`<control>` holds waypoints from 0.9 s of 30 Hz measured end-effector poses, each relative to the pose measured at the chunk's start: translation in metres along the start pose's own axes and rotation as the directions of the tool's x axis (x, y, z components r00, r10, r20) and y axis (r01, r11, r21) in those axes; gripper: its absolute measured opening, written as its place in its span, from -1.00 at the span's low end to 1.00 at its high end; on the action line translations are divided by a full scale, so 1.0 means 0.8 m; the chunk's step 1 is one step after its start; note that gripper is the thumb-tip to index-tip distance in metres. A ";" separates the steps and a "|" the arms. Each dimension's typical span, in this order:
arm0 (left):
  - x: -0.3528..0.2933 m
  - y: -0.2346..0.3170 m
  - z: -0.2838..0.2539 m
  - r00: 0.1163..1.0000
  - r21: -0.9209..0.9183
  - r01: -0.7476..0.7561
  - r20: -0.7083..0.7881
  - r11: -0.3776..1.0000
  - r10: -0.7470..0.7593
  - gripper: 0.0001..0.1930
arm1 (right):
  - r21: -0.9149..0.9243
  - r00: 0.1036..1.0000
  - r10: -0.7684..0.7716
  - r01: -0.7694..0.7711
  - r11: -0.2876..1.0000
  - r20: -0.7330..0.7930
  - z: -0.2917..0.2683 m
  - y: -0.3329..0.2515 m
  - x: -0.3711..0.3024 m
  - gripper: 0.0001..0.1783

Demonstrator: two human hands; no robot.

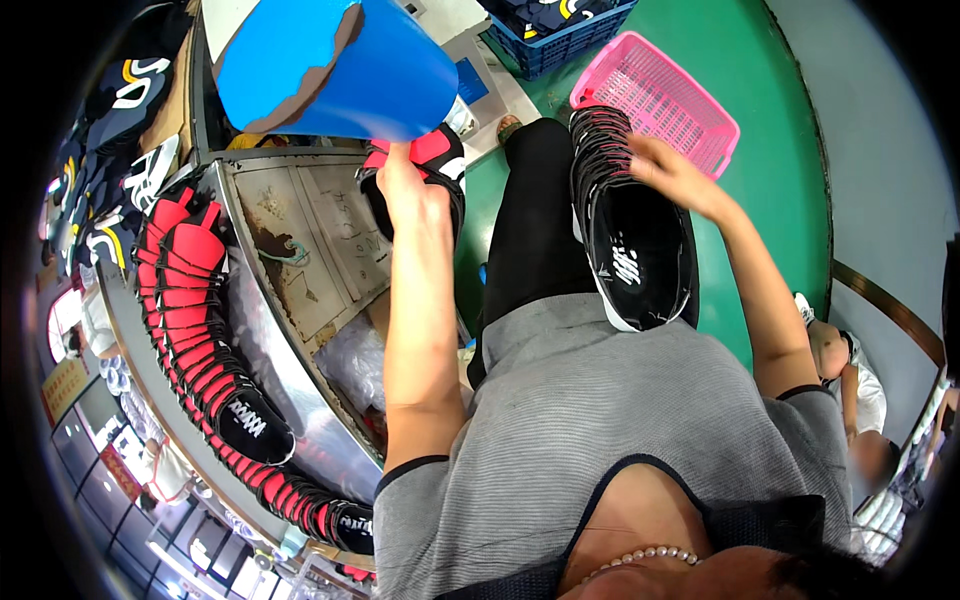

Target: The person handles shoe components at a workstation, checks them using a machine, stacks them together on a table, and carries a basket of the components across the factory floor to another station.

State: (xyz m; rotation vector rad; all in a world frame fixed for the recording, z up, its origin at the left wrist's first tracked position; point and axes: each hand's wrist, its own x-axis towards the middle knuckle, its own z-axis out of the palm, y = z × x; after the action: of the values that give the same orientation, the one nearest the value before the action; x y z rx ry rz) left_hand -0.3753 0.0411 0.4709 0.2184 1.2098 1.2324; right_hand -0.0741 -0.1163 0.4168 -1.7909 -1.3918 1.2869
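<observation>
The person sits at a worn metal bench (300, 230), and everything here is best placed against it. Their left hand (405, 185) is raised over the bench's far right corner, fingers clenched around a red and black shoe upper (435, 150), holding it just under a big blue curved sheet (335, 65) that hangs over the far end of the bench. Well to the right of the bench, the right hand (665, 170) rests with spread fingers on the far end of a stack of black shoe uppers (630, 230) lying along the person's lap; it presses on the pile, though whether it grips any single piece I cannot tell. Along the bench's left edge runs a long overlapping row of red and black uppers (205, 340), curving toward the near end. Beyond that row, further left, dark pieces with white and yellow marks (120, 120) are heaped. On the green floor (770, 100), far to the right of the bench, stands a pink plastic basket (660, 100), with a blue crate (560, 35) just beside it.
</observation>
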 end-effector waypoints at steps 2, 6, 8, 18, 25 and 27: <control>0.003 -0.006 -0.017 0.998 0.079 -0.042 0.044 0.996 0.039 -0.76 | -0.260 0.991 -0.130 0.135 0.956 0.036 0.018 0.007 -0.029 -0.31; -0.041 -0.001 -0.021 0.989 0.154 -0.111 0.119 0.982 0.093 -0.77 | -0.491 0.978 -0.128 0.030 0.871 -0.167 0.044 -0.009 -0.030 -0.48; -0.059 0.005 -0.034 0.985 0.205 -0.145 0.127 0.968 0.120 -0.67 | -0.524 0.978 -0.141 0.039 0.851 -0.156 0.048 -0.017 -0.035 -0.49; -0.253 0.191 -0.171 0.589 0.307 -0.753 -0.081 0.582 0.804 -0.74 | 0.377 0.932 -0.147 0.273 0.885 -0.330 -0.031 -0.078 -0.055 -0.44; -0.135 0.302 -0.482 0.123 0.634 -0.572 -0.561 0.520 0.819 -0.62 | 0.414 0.872 -0.222 0.413 0.811 -0.436 0.016 -0.161 -0.006 -0.48; -0.079 0.337 -0.478 0.232 0.525 -0.718 -0.438 0.457 0.868 -0.59 | 0.378 0.863 -0.210 0.404 0.833 -0.459 0.041 -0.167 0.002 -0.42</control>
State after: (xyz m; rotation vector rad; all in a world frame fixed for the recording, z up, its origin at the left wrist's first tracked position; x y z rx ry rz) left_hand -0.8283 -0.0756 0.5369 0.6916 2.0029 2.2429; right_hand -0.1610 -0.0749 0.5153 -1.3269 -0.9867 0.9085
